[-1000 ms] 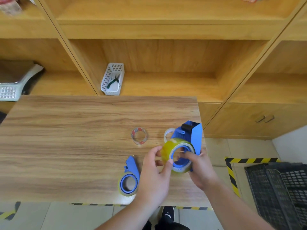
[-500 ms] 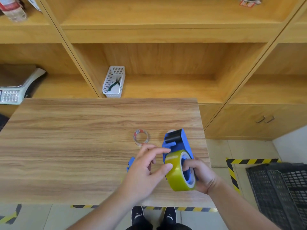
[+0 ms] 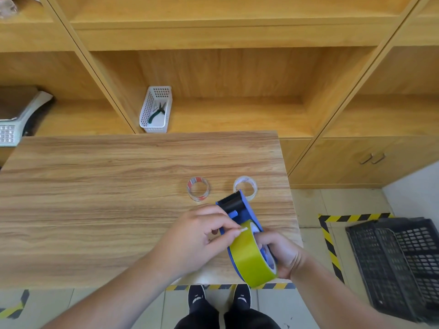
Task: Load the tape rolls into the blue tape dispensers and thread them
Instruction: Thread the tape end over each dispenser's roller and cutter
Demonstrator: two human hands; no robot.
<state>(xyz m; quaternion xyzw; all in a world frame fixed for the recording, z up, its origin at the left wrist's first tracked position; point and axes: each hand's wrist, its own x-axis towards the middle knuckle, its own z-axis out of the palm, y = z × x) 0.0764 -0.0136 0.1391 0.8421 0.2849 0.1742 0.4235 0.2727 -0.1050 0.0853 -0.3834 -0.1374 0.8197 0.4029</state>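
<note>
Right hand (image 3: 282, 254) grips blue dispenser (image 3: 244, 213) carrying yellow roll (image 3: 253, 260); left hand (image 3: 199, 236) pinches what looks like the tape end (image 3: 243, 230) beside the dispenser.

The left hand (image 3: 198, 236) covers the near left side of the blue tape dispenser (image 3: 240, 211). The right hand (image 3: 283, 256) covers the hub side of the yellow tape roll (image 3: 253, 261). The scale (image 3: 14, 124) is cut off by the left edge. The black crate (image 3: 401, 264) is cut off by the right edge. Print on the two small rolls (image 3: 198, 189) is too small to read.
</note>
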